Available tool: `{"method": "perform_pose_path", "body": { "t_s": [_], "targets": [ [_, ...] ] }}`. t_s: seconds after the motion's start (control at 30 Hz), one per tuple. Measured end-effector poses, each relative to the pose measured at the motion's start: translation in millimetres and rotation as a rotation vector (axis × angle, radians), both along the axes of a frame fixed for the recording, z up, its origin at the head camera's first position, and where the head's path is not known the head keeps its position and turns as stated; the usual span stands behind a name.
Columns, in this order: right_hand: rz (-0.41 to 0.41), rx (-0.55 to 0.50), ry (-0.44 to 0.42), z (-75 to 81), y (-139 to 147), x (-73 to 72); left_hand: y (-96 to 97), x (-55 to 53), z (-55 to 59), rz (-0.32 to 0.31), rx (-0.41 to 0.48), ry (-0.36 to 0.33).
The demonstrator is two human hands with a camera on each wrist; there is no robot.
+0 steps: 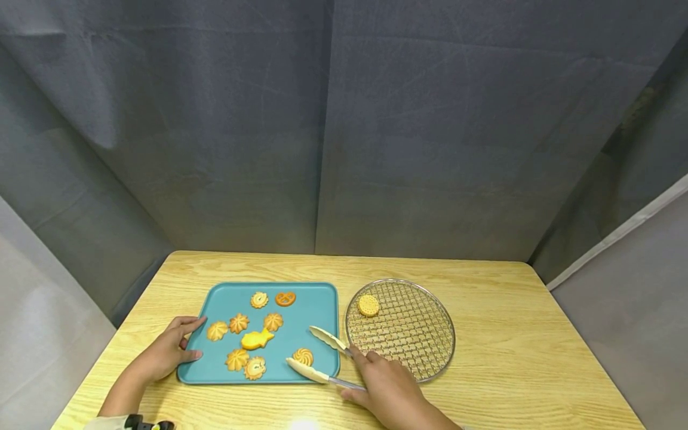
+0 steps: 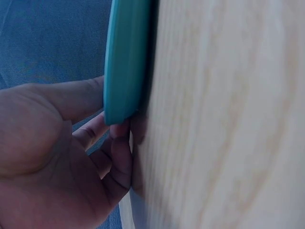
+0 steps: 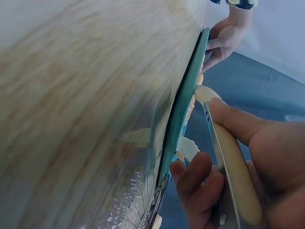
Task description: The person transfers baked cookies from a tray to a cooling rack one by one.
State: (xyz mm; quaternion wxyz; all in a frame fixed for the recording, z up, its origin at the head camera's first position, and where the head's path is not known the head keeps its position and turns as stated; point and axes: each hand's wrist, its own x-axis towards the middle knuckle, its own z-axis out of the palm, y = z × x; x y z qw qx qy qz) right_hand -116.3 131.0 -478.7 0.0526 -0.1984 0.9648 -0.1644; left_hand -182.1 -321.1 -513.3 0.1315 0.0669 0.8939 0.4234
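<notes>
My left hand grips the left edge of a teal tray; in the left wrist view its thumb is against the rim and its fingers curl underneath. Several cookies lie on the tray, among them a fish-shaped cookie, a pretzel-shaped cookie and a flower-shaped cookie. Over the tray's right part, my right hand holds food tongs with pale tips spread apart. Between those tips, near the lower one, sits a swirl cookie; contact cannot be told.
Just right of the tray lies a round wire cooling rack, with a round yellow cookie at its upper left. Both rest on a wooden table. Grey curtains hang behind it and at both sides.
</notes>
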Motion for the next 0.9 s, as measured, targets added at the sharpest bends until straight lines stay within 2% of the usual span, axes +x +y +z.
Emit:
{"method": "perform_pose_path", "body": {
  "t_s": [0.63,0.9],
  "targets": [
    [0.072,-0.014,0.053,-3.1,-1.4,1.2,-0.3,0.3,0.3,-0.007,-0.015,0.019],
    [0.086,-0.022,0.047,-3.2,-0.2,0.5,-0.6,0.0,-0.8,-0.007,-0.020,0.022]
  ]
}}
